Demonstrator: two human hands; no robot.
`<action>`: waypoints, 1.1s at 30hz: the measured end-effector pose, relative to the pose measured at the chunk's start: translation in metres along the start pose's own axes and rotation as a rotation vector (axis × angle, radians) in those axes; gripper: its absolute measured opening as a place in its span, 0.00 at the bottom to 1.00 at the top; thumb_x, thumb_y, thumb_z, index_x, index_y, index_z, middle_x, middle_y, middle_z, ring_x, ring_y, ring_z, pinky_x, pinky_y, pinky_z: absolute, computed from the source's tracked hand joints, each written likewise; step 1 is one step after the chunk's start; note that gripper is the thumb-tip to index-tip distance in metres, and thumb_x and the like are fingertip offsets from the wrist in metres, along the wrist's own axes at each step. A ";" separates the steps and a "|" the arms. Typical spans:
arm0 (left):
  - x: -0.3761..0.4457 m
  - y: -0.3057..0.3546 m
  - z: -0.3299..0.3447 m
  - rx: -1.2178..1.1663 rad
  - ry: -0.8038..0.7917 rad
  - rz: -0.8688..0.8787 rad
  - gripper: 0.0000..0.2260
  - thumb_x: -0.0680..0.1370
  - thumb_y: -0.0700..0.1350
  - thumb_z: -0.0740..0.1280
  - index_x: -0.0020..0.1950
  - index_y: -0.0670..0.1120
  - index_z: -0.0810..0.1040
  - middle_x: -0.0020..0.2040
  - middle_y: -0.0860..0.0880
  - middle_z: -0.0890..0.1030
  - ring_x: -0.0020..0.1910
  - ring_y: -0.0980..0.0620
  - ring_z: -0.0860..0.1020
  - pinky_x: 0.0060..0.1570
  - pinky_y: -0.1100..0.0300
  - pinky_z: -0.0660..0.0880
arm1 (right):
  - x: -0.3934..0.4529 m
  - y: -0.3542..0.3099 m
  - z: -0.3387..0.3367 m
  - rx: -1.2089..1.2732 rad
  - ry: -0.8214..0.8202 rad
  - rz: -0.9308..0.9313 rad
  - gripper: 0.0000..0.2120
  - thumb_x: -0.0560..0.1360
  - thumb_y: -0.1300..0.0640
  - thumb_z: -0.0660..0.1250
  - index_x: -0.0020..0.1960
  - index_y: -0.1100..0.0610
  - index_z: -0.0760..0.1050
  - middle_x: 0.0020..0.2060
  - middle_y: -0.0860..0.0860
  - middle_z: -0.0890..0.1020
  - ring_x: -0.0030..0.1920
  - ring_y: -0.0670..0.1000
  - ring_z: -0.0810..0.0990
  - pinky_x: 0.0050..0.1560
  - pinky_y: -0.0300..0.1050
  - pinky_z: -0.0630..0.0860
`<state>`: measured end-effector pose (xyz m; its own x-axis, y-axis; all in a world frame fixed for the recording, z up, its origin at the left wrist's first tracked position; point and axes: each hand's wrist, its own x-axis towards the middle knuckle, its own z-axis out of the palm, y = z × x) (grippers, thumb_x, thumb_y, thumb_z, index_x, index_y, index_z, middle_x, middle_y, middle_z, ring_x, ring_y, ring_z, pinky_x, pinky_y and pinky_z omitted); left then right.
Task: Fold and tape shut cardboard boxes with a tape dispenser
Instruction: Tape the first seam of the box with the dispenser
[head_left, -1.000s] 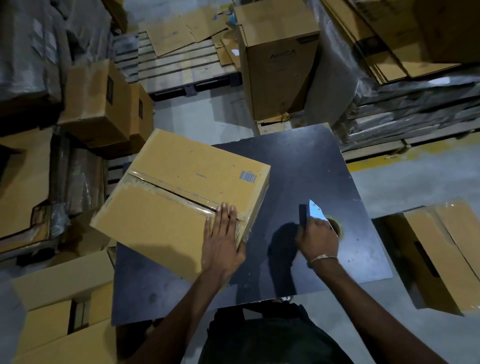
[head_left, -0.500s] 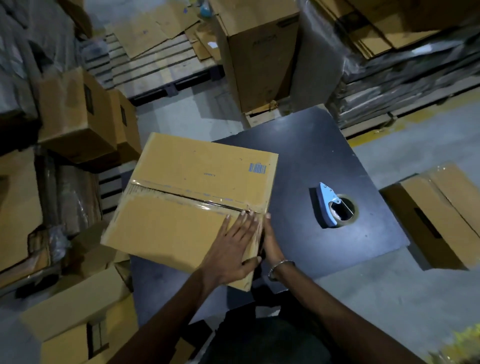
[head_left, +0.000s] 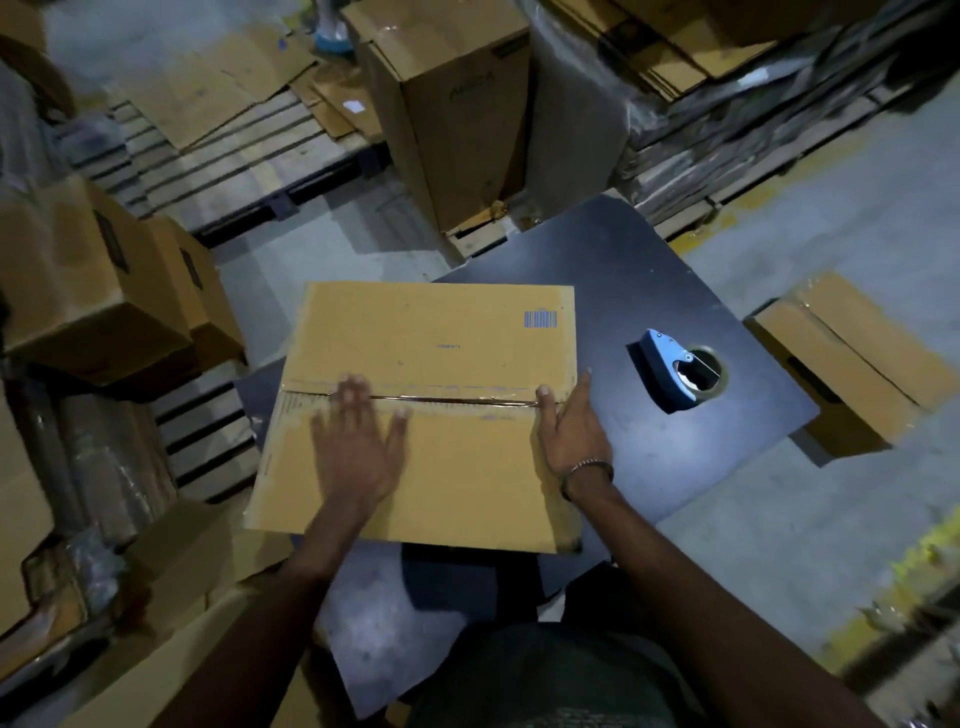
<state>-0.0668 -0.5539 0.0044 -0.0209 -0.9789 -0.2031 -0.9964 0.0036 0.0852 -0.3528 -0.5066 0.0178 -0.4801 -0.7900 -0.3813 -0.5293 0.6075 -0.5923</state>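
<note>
Left hand (head_left: 358, 447): fingers straight and spread, palm flat on top of the cardboard box (head_left: 431, 415), fingertips reaching the taped centre seam (head_left: 457, 400). Slightly blurred.

Right hand (head_left: 571, 431): fingers straight and close together, laid along the box's right edge at the seam's end, thumb on the top face. A metal bracelet (head_left: 587, 470) sits on that wrist.

Box: closed, two top flaps meeting at the seam, clear tape along it. Contents not visible. Blue barcode (head_left: 540, 318) printed near the far right corner. The box rests on the dark table (head_left: 649, 467), its left part overhanging the table's edge.

Tape dispenser (head_left: 675, 371): one, blue, with its roll, lying on the table well to the right of the box; neither hand touches it.

Around the table, counted: one tall closed carton (head_left: 457, 114) beyond the far edge; two closed cartons (head_left: 104, 280) stacked together at left; one taped carton (head_left: 841, 364) on the floor at right. Flattened cardboard sheets (head_left: 218, 88) lie on a wooden pallet (head_left: 228, 176) at far left; number unclear.
</note>
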 end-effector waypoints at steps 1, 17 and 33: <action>0.006 -0.015 -0.003 0.006 -0.001 -0.059 0.41 0.83 0.71 0.35 0.87 0.44 0.44 0.87 0.45 0.46 0.86 0.47 0.45 0.82 0.37 0.46 | -0.001 -0.002 0.002 -0.043 0.033 -0.012 0.39 0.83 0.33 0.47 0.85 0.55 0.41 0.79 0.59 0.65 0.74 0.62 0.70 0.68 0.61 0.73; 0.054 -0.107 -0.022 -0.332 -0.015 -0.260 0.48 0.77 0.79 0.38 0.82 0.44 0.60 0.80 0.37 0.66 0.73 0.28 0.71 0.69 0.30 0.70 | -0.024 -0.015 0.038 -0.582 0.085 -0.328 0.35 0.83 0.31 0.37 0.84 0.46 0.38 0.84 0.54 0.41 0.83 0.54 0.36 0.81 0.61 0.39; 0.064 -0.094 -0.042 -0.527 -0.109 -0.509 0.50 0.77 0.79 0.38 0.79 0.44 0.71 0.76 0.33 0.72 0.75 0.29 0.69 0.73 0.35 0.67 | 0.035 -0.019 -0.008 0.283 -0.053 0.161 0.41 0.75 0.25 0.61 0.74 0.54 0.65 0.67 0.56 0.80 0.62 0.63 0.80 0.64 0.58 0.77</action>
<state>0.0288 -0.6253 0.0248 0.3976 -0.8076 -0.4357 -0.7138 -0.5705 0.4062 -0.3652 -0.5447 0.0216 -0.5010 -0.6934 -0.5179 -0.2308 0.6838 -0.6922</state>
